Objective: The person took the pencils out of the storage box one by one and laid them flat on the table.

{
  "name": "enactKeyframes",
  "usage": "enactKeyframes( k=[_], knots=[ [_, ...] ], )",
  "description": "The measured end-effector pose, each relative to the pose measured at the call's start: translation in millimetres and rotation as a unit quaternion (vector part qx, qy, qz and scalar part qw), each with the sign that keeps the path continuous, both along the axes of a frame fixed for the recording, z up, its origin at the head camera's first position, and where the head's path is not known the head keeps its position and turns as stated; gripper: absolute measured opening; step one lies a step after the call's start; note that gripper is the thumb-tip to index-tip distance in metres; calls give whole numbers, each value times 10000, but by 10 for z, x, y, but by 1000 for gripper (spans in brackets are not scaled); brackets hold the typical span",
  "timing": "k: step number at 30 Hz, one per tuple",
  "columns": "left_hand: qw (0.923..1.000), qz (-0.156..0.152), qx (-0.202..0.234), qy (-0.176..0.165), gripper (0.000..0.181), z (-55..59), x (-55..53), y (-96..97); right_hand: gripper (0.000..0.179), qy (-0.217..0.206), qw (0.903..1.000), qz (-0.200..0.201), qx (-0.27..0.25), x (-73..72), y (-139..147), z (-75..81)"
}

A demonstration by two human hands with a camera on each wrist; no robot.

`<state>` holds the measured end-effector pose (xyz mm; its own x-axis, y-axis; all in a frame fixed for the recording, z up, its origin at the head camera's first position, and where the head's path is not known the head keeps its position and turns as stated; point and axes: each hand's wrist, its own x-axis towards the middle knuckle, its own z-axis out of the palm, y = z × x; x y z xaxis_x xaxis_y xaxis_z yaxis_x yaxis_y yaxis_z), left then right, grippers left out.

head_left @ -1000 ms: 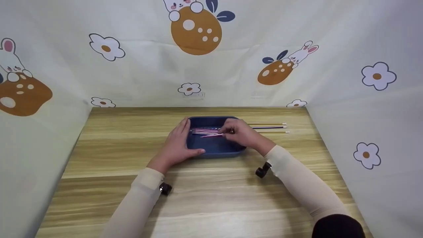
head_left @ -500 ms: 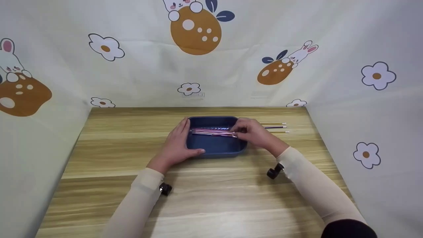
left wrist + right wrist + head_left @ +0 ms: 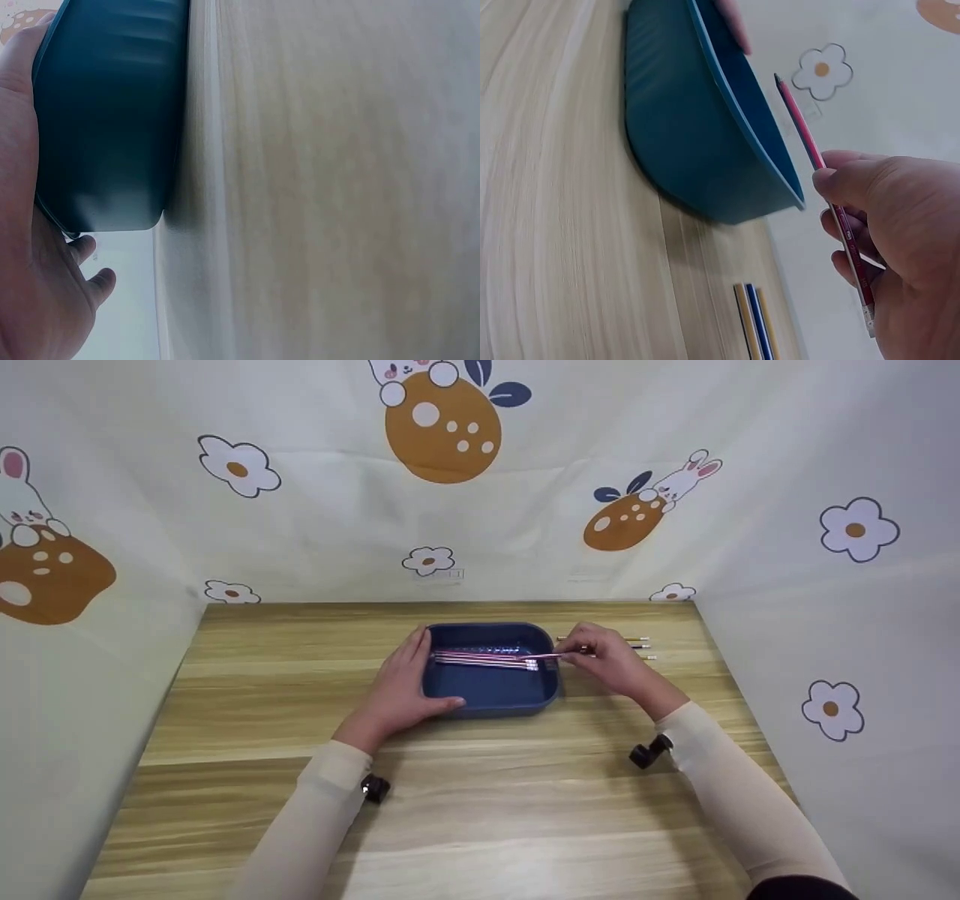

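Observation:
In the head view, a dark blue plastic box (image 3: 487,709) sits toward the back of the table. My left hand (image 3: 397,687) holds its left end, thumb over the near rim and fingers along the side. Inside lie several pink-and-white pencils (image 3: 480,662), with a shiny see-through strip (image 3: 491,649) behind them. My right hand (image 3: 611,664), just past the box's right rim, pinches one pink pencil (image 3: 802,124) between thumb and fingers. Its sharpened tip points left over the box. In the right wrist view the pencil's eraser end shows near the palm.
Beyond the right hand, three pencils lie side by side on the table: a yellow one (image 3: 634,639), a blue one (image 3: 640,646) and another yellow one (image 3: 646,658). A printed cloth (image 3: 322,532) encloses the wooden table (image 3: 465,795) at the back and sides.
My right hand has moved right, drawing the pink pencil from among the others until its rear end passes the box's right rim. The left hand and the box stay put.

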<state>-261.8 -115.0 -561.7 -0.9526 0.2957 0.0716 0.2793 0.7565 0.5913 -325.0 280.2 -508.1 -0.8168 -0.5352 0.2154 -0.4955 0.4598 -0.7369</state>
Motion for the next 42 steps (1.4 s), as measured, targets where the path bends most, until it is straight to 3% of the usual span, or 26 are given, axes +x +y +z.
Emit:
enactKeyframes(
  k=[19,26,30,42],
  knots=[
    [10000,2,-73,-1,142,26,24,-4,17,150,9982,-564,-97,14,428,-80],
    [10000,16,-45,5,141,13,20,-6,16,339,9971,-679,-93,90,488,-20],
    [10000,35,-72,-24,141,17,19,0,16,336,9965,-763,-45,24,616,-115],
    [10000,-10,6,-3,141,22,19,-1,14,428,9960,-785,-25,-8,803,-188]
  ],
)
